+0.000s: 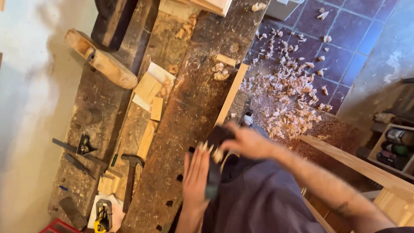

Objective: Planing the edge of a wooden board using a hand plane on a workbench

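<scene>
left hand [196, 177]: flat, fingers spread, against a dark blurred object [214, 172]. right hand [248, 142]: curled on that object's top, over the edge of the worn dark wooden bench [189, 108]. beyond: steel-headed hammer [130, 172], long pale wooden plane [101, 58], pale wood shavings [293, 95] on purple floor tiles.

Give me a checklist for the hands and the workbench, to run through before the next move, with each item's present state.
1. Left hand open and flat over the bench edge: ok.
2. Right hand grip on the dark object: cannot tell, blurred.
3. Hammer lying apart from both hands: ok.
4. Wooden plane resting at the far end of the workbench: ok.
5. Floor free of shavings: not ok, heaped beside the bench.
</scene>
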